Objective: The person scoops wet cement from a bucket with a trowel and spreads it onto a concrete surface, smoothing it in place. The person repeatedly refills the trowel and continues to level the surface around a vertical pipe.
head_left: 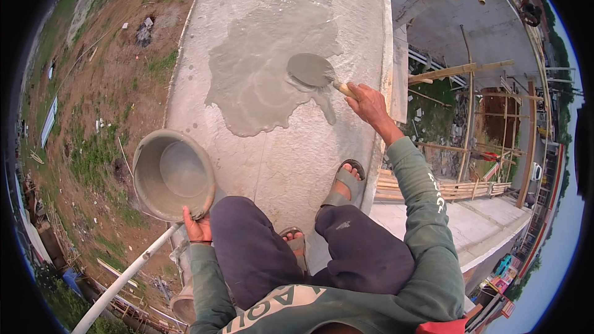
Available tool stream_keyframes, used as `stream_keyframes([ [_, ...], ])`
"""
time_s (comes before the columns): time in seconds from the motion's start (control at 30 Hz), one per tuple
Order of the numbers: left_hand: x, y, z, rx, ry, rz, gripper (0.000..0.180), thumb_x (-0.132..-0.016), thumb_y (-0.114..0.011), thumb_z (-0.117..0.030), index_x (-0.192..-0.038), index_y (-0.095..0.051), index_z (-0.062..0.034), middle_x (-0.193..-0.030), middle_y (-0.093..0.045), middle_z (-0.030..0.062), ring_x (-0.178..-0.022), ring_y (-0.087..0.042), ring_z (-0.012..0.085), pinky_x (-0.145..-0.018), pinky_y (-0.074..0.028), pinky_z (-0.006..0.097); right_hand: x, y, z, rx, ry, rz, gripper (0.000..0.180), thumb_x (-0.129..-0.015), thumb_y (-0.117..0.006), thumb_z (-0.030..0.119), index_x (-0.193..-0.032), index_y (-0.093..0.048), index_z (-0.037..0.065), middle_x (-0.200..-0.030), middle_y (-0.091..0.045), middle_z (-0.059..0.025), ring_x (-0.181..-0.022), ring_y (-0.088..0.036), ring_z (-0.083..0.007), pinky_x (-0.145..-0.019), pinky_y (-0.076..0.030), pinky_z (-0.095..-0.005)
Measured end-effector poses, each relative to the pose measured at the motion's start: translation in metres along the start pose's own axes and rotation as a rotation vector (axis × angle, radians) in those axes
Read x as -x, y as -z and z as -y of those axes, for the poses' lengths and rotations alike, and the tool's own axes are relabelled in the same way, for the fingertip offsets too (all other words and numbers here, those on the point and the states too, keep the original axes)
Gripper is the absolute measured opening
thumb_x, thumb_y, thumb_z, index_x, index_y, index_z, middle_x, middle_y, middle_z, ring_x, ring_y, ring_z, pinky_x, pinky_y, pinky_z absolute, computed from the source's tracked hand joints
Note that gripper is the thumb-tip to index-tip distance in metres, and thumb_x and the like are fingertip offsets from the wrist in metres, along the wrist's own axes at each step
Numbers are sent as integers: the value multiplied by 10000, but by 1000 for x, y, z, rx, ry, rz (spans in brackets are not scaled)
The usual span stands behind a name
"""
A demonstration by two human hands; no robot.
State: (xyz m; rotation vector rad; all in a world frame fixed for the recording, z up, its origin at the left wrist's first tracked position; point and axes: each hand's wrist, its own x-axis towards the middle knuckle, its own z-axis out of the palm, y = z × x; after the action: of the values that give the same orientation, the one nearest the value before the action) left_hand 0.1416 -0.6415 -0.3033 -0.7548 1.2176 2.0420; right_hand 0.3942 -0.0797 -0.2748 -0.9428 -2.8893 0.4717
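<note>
My right hand (369, 104) grips the wooden handle of a trowel (311, 72), whose grey blade lies on a patch of wet cement (260, 74) spread over a narrow concrete slab (291, 154). My left hand (197, 226) holds the rim of an empty, cement-smeared bucket (172, 174), tilted at the slab's left edge. I squat on the slab in sandals (344, 184), knees in dark trousers between the two hands.
The slab sits high up, with grass and bare dirt (99, 124) far below on the left. On the right, a drop shows bamboo scaffolding (467, 117) and a lower concrete roof (482, 222). A white pipe (124, 278) slants at the lower left.
</note>
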Motion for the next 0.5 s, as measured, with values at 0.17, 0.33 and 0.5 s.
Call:
stream_keyframes([
  [0.17,-2,0,1,-5,3,-1,502,-970,-620,-401,-1339,-518,-76,-1299,-622,71,-1111,-635,236,-906,-571,391,9,-3,-5,5,-39,-35,363,-829,-712,264,-1174,-653,165,-861,-660,-109,-776,-671,-340,-668,-535,-466],
  [0.33,15,-21,0,-62,-27,-26,592,-972,-577,-512,-1357,-491,-70,-1330,-594,97,-1178,-594,279,-995,-506,475,-19,1,-35,-54,-250,-136,370,-843,-696,271,-1188,-649,145,-896,-688,-153,-817,-670,-377,-705,-524,-502],
  [0.5,103,-78,-17,-307,8,-463,700,-966,-476,-659,-1340,-465,-67,-1134,-553,70,-992,-546,228,-893,-460,405,-14,5,-33,-30,-292,-111,371,-854,-690,283,-1193,-655,136,-921,-698,-167,-837,-673,-385,-723,-527,-500],
])
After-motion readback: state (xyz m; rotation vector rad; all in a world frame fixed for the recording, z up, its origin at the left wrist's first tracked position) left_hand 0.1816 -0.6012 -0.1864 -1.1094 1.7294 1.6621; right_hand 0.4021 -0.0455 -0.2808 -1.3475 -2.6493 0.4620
